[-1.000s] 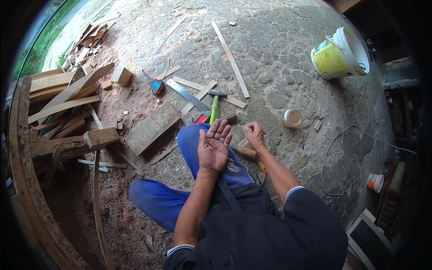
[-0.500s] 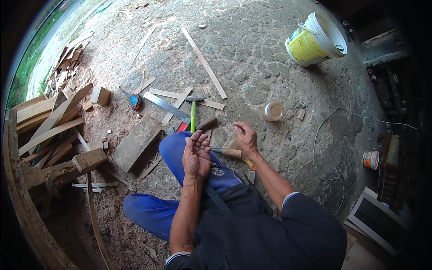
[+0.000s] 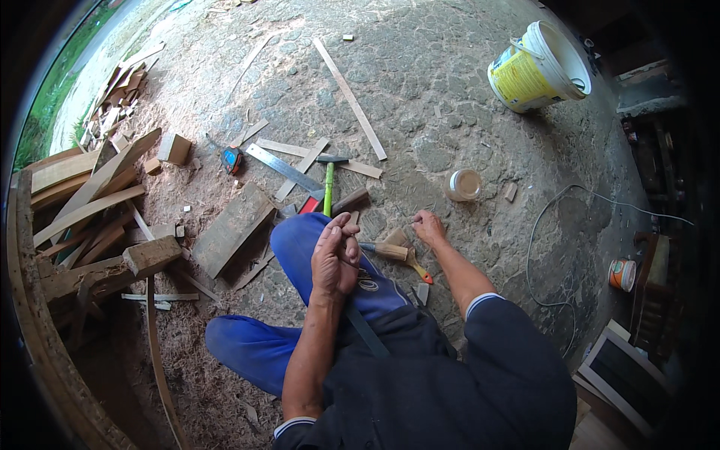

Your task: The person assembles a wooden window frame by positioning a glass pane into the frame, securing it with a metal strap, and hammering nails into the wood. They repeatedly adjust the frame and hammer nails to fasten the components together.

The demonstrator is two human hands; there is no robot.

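My left hand is raised over my blue-trousered knee, palm turned up and fingers curled in; whatever lies in them is too small to make out. Low over the floor to the right, my right hand has its fingers pinched together, with their contents hidden. Between the hands lie a wooden-handled chisel and a brush with a yellow and orange handle. Beyond my knee rests a hammer with a green handle. Beside it is a try square with a steel blade and red stock.
A lidded jar stands right of centre. Farther off are a white and yellow bucket and a cable. Leftward lie a tape measure, a thick wood block and piled offcuts. Thin strips lie ahead.
My right hand has moved right and down toward the floor, away from the left. My left fingers have curled in more, and the view has shifted slightly.
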